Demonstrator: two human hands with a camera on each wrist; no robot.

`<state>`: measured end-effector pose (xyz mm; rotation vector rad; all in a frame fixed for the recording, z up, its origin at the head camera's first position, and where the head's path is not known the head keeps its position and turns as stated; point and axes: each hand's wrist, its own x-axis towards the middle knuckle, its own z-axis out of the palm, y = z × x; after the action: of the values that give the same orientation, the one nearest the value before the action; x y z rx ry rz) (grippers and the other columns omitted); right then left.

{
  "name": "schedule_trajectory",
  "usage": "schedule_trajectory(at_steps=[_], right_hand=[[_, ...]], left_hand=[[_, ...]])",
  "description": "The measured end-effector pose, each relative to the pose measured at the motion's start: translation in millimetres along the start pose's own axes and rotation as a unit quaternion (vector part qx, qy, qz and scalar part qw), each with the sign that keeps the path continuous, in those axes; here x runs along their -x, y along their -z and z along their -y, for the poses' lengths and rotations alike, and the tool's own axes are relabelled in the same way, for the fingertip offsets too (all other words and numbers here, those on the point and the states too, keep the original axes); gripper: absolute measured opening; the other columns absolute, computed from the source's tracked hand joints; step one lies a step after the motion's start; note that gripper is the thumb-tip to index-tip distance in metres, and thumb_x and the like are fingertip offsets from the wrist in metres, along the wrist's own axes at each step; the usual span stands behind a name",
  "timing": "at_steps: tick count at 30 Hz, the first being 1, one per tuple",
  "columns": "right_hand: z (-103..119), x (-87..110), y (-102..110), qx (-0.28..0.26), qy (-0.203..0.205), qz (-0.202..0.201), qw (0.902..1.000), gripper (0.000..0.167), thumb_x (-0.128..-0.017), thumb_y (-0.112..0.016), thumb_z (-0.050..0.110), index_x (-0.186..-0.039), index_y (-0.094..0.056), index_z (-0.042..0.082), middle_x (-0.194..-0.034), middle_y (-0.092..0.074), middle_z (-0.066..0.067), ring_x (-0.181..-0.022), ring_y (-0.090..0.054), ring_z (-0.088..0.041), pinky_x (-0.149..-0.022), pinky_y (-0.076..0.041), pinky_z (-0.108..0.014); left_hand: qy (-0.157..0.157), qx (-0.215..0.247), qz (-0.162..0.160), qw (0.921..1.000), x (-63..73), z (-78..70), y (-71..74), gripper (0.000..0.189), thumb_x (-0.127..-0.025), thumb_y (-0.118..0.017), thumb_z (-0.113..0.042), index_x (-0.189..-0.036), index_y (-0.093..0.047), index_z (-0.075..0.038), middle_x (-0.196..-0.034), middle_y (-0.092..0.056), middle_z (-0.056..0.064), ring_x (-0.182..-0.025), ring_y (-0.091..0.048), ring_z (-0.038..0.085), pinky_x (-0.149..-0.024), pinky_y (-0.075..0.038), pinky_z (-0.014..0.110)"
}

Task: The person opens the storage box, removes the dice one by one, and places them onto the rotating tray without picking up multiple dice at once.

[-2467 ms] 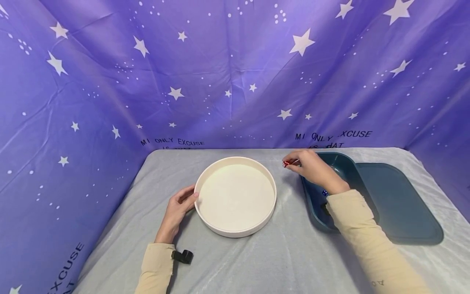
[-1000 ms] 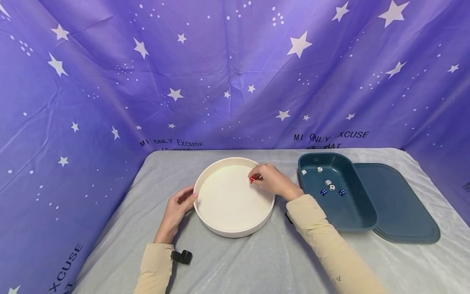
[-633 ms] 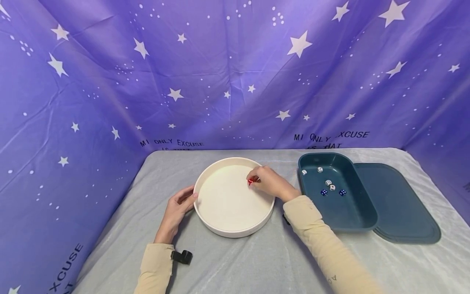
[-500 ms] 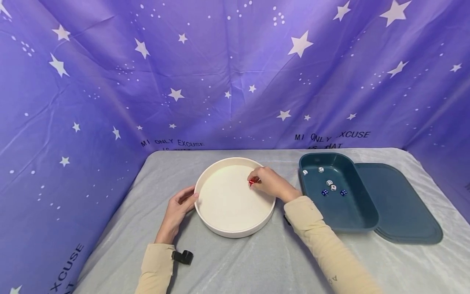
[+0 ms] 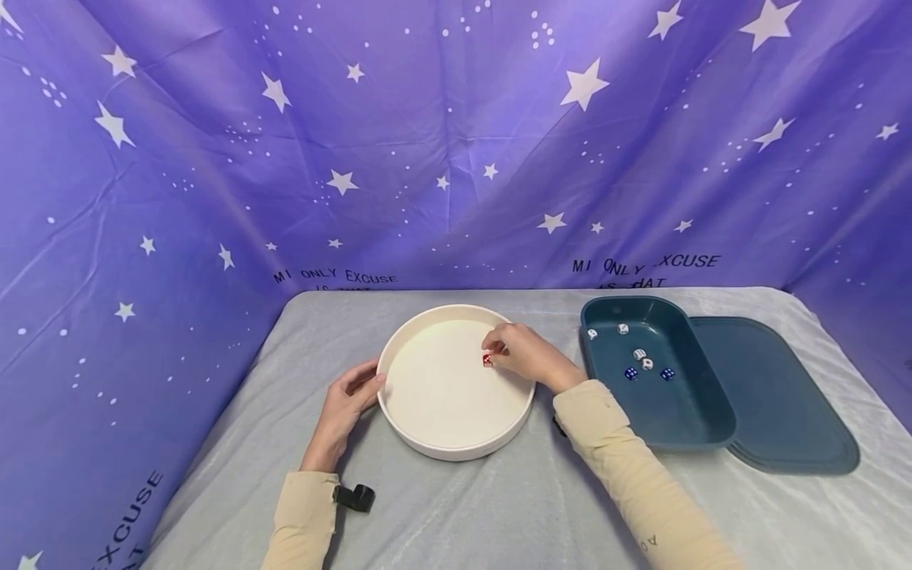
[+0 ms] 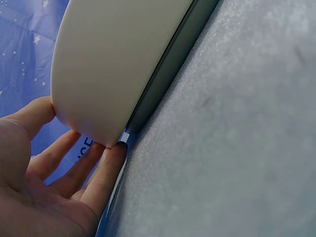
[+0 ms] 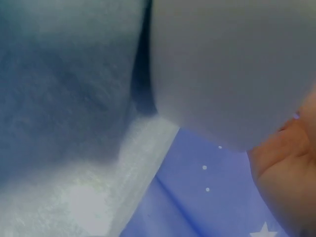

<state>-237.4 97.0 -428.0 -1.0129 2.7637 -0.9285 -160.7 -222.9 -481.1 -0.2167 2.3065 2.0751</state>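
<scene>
A round cream tray (image 5: 456, 453) with a low wall sits on the table. My left hand (image 5: 345, 408) holds its left side, thumb at the rim and fingertips against the outer wall, as the left wrist view shows with the tray wall (image 6: 108, 64). Inside the tray, toward the right, a red die (image 5: 488, 360) with white pips rests on the floor. My right hand (image 5: 527, 354) hovers over the tray's right rim, fingers bent loosely just above and beside the die, seemingly apart from it. In the right wrist view, the tray wall hides my right fingertips.
Right of the tray stands a dark teal rectangular container (image 5: 684, 416) holding several white dice, such as one white die (image 5: 623, 328), and two blue dice, including a blue die (image 5: 667, 374). A teal lid (image 5: 784, 396) lies beside it. A starry purple curtain (image 5: 456, 142) closes the back.
My right hand has carried the red die left from above the teal container into the round tray, lowered it and let go. My left hand has stayed at the tray's side.
</scene>
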Motion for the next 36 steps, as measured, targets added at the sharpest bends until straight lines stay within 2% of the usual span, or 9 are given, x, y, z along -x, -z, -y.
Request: schedule_trajectory(at_steps=[8,12,18,24,36], right_hand=[[8.4,3.7,19.7,0.008,-0.025,0.003,0.9996,0.019,-0.088,-0.069,-0.002,-0.107,-0.072,-0.002,-0.102,-0.073,-0.013,-0.092,-0.069,-0.022,-0.082,-0.059,-0.033],[10.0,7.1,27.9,0.007,-0.020,-0.002,0.9998,0.020,-0.089,-0.069,-0.001,-0.109,-0.071,-0.003,-0.104,-0.072,-0.015,-0.092,-0.069,-0.023,-0.083,-0.059,-0.034],[12.1,11.1,39.8,0.012,-0.030,-0.004,0.9995,0.021,-0.091,-0.069,0.002,-0.111,-0.071,-0.001,-0.108,-0.071,-0.014,-0.094,-0.068,-0.023,-0.084,-0.059,-0.037],[8.6,16.9,51.2,0.025,-0.041,-0.006,0.9988,0.021,-0.091,-0.069,0.004,-0.112,-0.071,0.000,-0.108,-0.071,-0.012,-0.095,-0.067,-0.023,-0.083,-0.059,-0.036],[-1.8,32.8,70.4,0.042,-0.030,-0.043,0.9978,0.020,-0.091,-0.069,0.004,-0.111,-0.072,0.001,-0.108,-0.072,-0.013,-0.093,-0.068,-0.026,-0.082,-0.060,-0.043]], left_hand=[[-0.007,0.013,0.005,0.9999,-3.2,-1.2,-2.3,0.054,-0.092,-0.073,-0.030,-0.138,-0.056,-0.007,-0.136,-0.056,0.017,-0.109,-0.062,0.011,-0.092,-0.057,0.022],[-0.004,0.008,0.004,1.0000,-2.3,-0.6,-2.4,0.054,-0.091,-0.073,-0.032,-0.137,-0.058,-0.009,-0.135,-0.057,0.013,-0.110,-0.062,0.011,-0.091,-0.057,0.023],[-0.006,0.014,0.007,0.9999,-1.2,0.1,-0.5,0.052,-0.093,-0.072,-0.028,-0.138,-0.057,-0.007,-0.136,-0.057,0.016,-0.108,-0.063,0.009,-0.091,-0.057,0.022],[-0.001,0.015,0.006,0.9999,0.0,-1.0,0.0,0.052,-0.093,-0.072,-0.027,-0.138,-0.056,-0.006,-0.136,-0.056,0.016,-0.108,-0.062,0.009,-0.091,-0.057,0.021],[0.002,0.013,0.010,0.9999,-0.3,0.3,0.3,0.055,-0.094,-0.071,-0.028,-0.140,-0.054,-0.005,-0.138,-0.054,0.018,-0.109,-0.061,0.007,-0.092,-0.056,0.021]])
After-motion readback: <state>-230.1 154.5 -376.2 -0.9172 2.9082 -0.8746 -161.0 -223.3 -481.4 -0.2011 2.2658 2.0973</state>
